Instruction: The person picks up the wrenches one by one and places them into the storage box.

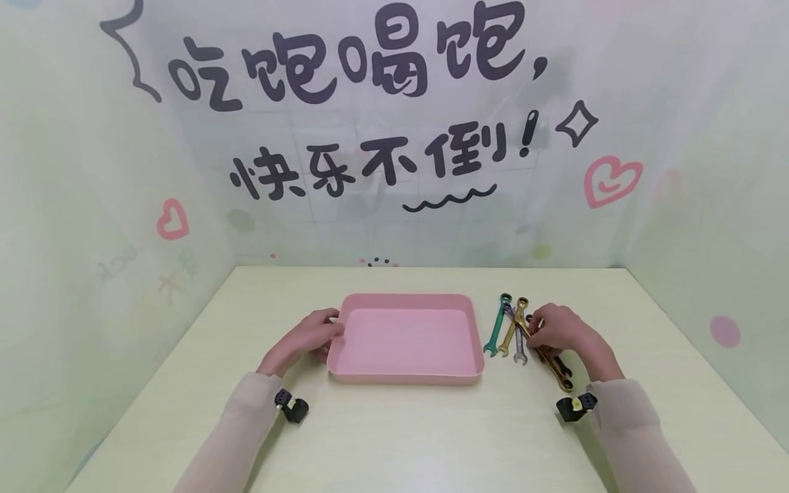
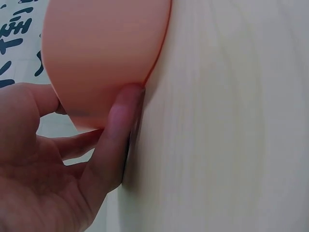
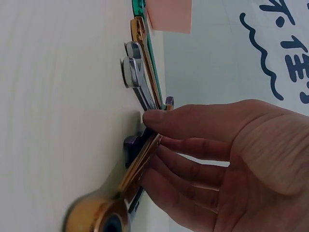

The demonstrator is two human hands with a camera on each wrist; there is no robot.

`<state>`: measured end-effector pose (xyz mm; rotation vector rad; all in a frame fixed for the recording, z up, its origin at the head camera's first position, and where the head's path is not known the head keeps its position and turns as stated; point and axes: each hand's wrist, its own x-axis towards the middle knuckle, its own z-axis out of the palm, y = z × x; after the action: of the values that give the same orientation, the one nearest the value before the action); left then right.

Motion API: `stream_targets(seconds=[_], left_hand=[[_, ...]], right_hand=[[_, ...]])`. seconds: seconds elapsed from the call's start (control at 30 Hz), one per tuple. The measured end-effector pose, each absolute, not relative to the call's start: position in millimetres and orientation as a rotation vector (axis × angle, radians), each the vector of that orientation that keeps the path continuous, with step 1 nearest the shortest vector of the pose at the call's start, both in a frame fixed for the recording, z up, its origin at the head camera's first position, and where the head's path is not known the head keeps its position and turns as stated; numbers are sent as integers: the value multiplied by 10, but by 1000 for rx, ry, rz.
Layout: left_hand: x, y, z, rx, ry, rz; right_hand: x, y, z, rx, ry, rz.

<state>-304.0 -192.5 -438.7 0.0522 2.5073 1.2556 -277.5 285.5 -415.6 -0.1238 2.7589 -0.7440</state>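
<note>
A pink tray [image 1: 405, 378] lies on the table, and my left hand [image 1: 313, 331] grips its left end. In the left wrist view the thumb [image 2: 121, 118] presses low on the tray's wall [image 2: 104, 58], with fingers reaching behind it. My right hand [image 1: 559, 329] pinches a gold wrench [image 1: 557, 372] between thumb and fingers; its ring end [image 3: 94, 217] is tilted toward the camera in the right wrist view. Beside that hand lie a green wrench [image 1: 496, 329], a second gold wrench [image 1: 509, 337] and a silver wrench [image 1: 520, 350]. A dark wrench [image 1: 564, 367] is partly hidden under the held one.
The wrenches form a loose, overlapping pile just right of the tray. The pale table [image 1: 407, 438] ends at a printed curtain [image 1: 394, 233] behind and at both sides. A small black device [image 1: 292, 407] is strapped at each wrist.
</note>
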Motion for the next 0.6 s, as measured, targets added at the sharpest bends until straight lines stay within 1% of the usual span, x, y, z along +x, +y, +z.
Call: stream_targets(seconds=[0.6], left_hand=[[-3014,-1927,-4364,58,2496,1270]], right_hand=[[-2780,2903,-4109,-147,2731,-752]])
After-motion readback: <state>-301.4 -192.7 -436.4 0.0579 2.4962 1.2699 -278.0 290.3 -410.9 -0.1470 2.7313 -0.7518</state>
